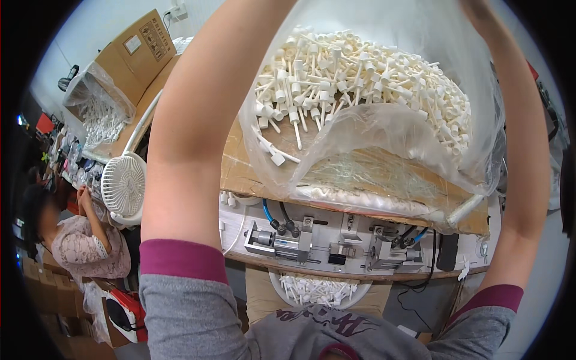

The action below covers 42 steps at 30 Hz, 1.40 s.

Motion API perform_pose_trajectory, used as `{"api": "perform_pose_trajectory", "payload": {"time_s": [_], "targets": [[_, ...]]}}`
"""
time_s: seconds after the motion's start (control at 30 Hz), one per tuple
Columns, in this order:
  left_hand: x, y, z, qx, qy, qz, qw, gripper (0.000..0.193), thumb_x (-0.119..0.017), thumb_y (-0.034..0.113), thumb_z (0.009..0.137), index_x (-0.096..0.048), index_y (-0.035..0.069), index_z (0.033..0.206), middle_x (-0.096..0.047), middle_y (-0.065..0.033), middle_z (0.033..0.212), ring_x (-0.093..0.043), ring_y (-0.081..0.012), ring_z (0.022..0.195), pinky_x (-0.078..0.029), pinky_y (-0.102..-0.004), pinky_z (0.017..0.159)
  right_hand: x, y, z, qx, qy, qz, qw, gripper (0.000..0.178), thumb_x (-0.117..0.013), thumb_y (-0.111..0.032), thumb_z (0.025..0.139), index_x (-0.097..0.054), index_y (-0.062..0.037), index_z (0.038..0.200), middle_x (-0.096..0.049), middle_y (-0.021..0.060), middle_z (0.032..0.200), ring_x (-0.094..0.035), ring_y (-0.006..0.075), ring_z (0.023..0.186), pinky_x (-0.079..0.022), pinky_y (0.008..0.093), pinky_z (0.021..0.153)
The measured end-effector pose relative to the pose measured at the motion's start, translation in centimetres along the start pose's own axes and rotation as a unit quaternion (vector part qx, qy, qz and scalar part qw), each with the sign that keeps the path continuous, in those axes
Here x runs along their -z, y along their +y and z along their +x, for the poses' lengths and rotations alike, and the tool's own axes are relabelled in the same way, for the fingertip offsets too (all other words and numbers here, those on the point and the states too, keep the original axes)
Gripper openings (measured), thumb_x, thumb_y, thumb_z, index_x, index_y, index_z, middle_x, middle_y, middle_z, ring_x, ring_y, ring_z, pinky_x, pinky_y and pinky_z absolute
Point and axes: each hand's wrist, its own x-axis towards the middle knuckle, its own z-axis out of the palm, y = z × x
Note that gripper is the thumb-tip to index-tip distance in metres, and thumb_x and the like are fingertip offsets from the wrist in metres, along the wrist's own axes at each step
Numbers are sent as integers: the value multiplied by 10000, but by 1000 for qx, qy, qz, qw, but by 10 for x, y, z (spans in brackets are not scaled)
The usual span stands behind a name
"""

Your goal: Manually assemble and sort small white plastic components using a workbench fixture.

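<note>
Both my arms reach up and forward, one on each side of a large clear plastic bag (492,120). My left hand is past the upper edge, out of view. Only a shaded bit of my right hand (475,8) shows at the top, beside the raised plastic; its fingers are hidden. A big heap of white caps with thin stems (366,78) lies in the bag. The near side of the bag sags in folds over a flattened cardboard sheet (252,174). A few capped stems lie apart at the heap's left.
Below the cardboard, a metal clamping fixture (288,243) with air hoses stands on the bench. A bowl of similar caps (318,291) rests at my lap. Leftward are a white fan (123,186), a cardboard box (135,57), another open bag (102,120) and a seated co-worker (90,246).
</note>
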Motion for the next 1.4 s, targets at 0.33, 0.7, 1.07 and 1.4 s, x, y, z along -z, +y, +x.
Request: {"api": "perform_pose_trajectory", "payload": {"time_s": [0.33, 0.7, 1.07, 1.4], "targets": [[-35, 45, -7, -68, -106, 68, 990, 575, -721, 242, 830, -492, -18, 1289, -628, -140, 1127, -609, -240, 996, -523, -358, 841, -49, 49, -30, -3, -125, -180, 976, 566, -571, -303, 928, -490, 35, 1375, -569, 201, 1338, -484, 266, 1295, -317, 341, 1114], [-54, -23, -38, 10, 45, 379, 924, 920, -909, 287, 625, -458, -27, 1363, -573, -167, 1299, -538, -269, 1208, -420, -360, 1052, -33, 38, -30, 1, -133, -180, 975, 555, -578, -299, 922, -502, 33, 1361, -575, 198, 1328, -490, 266, 1288, -325, 342, 1108], [-34, 8, -32, -30, -35, 136, 990, 914, -899, 292, 637, -452, -33, 1364, -550, -177, 1321, -517, -279, 1234, -395, -358, 1077, -57, 37, -33, 13, -174, -209, 962, 544, -584, -295, 916, -515, 32, 1346, -581, 195, 1319, -495, 266, 1281, -332, 342, 1102], [-53, -18, -41, -49, 71, 362, 928, 831, -863, 287, 681, -477, -35, 1342, -548, -180, 1324, -512, -288, 1242, -389, -355, 1083, -42, 36, -39, 9, -187, -250, 950, 534, -590, -291, 911, -526, 30, 1333, -586, 193, 1310, -500, 266, 1275, -339, 343, 1096]]}}
